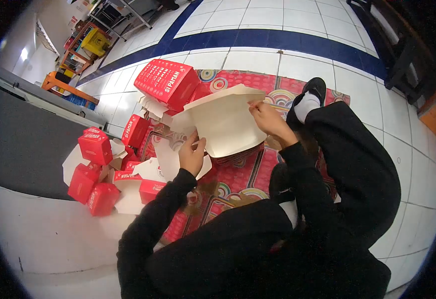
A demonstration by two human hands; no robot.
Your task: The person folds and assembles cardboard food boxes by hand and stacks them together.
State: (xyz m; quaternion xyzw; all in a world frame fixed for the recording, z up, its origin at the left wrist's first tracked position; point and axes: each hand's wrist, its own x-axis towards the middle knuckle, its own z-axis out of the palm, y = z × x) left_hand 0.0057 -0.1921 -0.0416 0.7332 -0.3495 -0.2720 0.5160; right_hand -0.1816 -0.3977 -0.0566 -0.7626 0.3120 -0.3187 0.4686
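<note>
An unfolded paper food box (223, 122), its pale inner side up, lies in front of me over a stack of red-edged box sheets (240, 157). My right hand (271, 121) pinches the box's right edge near the far corner. At its near left corner, my left hand (192, 155) has curled fingers closed on the cardboard; the fingertips are partly hidden. Beyond the left hand stands a large red folded box (165, 83) printed "SI PAMAN". Several small red boxes (95, 146) are heaped to the left, some with white flaps spread.
A red patterned mat (243, 187) covers the tiled floor under the boxes. My black-clad legs and shoe (317, 89) frame the right side. A grey panel (23, 142) borders the heap. Farther off are a yellow container (96, 42) and an orange stool (61, 84).
</note>
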